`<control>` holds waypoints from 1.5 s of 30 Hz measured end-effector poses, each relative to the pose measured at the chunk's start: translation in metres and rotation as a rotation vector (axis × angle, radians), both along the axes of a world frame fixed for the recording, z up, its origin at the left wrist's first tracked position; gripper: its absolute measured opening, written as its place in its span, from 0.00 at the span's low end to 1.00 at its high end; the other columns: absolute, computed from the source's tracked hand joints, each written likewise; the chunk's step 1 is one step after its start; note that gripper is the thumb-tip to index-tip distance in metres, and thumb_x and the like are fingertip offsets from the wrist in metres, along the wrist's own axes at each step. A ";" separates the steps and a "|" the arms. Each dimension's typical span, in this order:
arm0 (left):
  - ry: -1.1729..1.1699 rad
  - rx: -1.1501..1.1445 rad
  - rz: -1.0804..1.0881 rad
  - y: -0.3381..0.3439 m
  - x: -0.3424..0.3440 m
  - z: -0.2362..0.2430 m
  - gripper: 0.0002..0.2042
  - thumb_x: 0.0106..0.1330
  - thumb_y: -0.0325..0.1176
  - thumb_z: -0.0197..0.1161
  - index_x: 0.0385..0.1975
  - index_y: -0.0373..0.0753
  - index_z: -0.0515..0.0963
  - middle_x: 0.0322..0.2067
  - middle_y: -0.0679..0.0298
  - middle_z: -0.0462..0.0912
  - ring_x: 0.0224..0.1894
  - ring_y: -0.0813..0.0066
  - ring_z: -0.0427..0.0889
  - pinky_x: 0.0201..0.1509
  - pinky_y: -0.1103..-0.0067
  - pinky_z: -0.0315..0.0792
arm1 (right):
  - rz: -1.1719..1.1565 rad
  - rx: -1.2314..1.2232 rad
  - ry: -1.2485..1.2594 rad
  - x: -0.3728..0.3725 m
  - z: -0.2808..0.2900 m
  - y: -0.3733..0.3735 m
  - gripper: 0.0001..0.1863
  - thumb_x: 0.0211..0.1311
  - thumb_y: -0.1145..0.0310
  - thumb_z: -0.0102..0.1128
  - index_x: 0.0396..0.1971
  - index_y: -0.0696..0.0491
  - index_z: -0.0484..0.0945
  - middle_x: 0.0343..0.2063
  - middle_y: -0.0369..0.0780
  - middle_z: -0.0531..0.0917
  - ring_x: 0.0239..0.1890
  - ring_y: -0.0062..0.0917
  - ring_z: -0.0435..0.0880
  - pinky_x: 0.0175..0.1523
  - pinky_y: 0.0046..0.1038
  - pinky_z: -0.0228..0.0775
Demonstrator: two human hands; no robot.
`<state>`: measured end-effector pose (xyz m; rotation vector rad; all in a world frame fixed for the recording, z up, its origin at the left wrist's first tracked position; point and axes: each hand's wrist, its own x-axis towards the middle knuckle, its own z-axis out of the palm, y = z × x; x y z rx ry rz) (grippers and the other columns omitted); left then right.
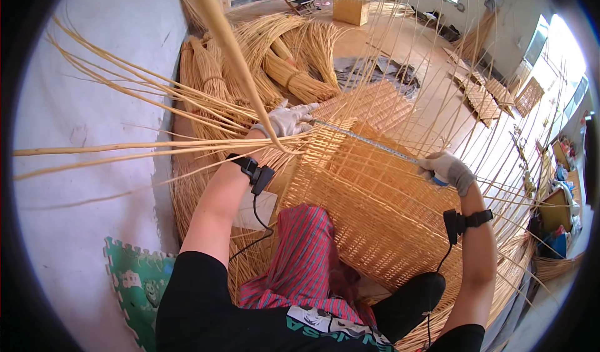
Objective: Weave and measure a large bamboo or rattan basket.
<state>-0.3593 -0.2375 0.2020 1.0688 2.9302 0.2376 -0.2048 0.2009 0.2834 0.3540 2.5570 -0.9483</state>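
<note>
A large wicker basket (375, 227) of golden willow rods stands in front of me, with long unwoven rods fanning out from its sides. Across its open top runs the pale blade of a tape measure (382, 146), drawn out from left to right. My left hand (286, 120), in a whitish work glove, pinches the blade's end by the basket's left far corner. My right hand (447, 169), gloved too, is closed round the tape's case, of which only a blue bit shows. Thick rods (234, 58) pass in front of my left wrist.
Tied willow bundles (294, 80) lie beyond my left hand, near the white wall (112, 133). A woven panel (369, 105) lies behind the basket. Further woven panels (478, 99) lie at the far right. A green foam mat (139, 283) is at the lower left.
</note>
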 end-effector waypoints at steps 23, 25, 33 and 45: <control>-0.305 0.465 0.024 0.038 0.038 0.014 0.21 0.77 0.35 0.51 0.67 0.38 0.66 0.57 0.55 0.80 0.58 0.64 0.80 0.63 0.73 0.75 | -0.501 0.683 0.402 0.341 -0.051 0.365 0.22 0.65 0.52 0.61 0.19 0.55 0.80 0.14 0.40 0.76 0.19 0.25 0.75 0.27 0.34 0.67; -0.593 0.696 0.069 0.046 0.032 0.009 0.21 0.77 0.35 0.51 0.67 0.36 0.66 0.57 0.56 0.79 0.58 0.64 0.79 0.63 0.73 0.75 | -0.535 0.794 0.326 0.357 -0.062 0.382 0.23 0.64 0.47 0.60 0.32 0.55 0.87 0.27 0.49 0.86 0.31 0.41 0.85 0.40 0.40 0.75; -1.025 0.920 0.176 0.030 0.012 -0.009 0.22 0.79 0.35 0.51 0.66 0.30 0.65 0.62 0.54 0.74 0.59 0.63 0.78 0.63 0.73 0.75 | -0.743 0.417 0.164 0.367 -0.090 0.388 0.22 0.67 0.50 0.64 0.45 0.55 0.86 0.42 0.44 0.89 0.44 0.30 0.87 0.53 0.29 0.76; -0.809 1.251 0.045 -0.024 -0.031 -0.041 0.22 0.79 0.34 0.48 0.70 0.37 0.64 0.70 0.56 0.65 0.69 0.63 0.68 0.74 0.72 0.63 | -0.635 0.514 0.196 0.376 -0.090 0.376 0.24 0.68 0.48 0.59 0.51 0.52 0.85 0.42 0.41 0.89 0.44 0.29 0.86 0.53 0.31 0.77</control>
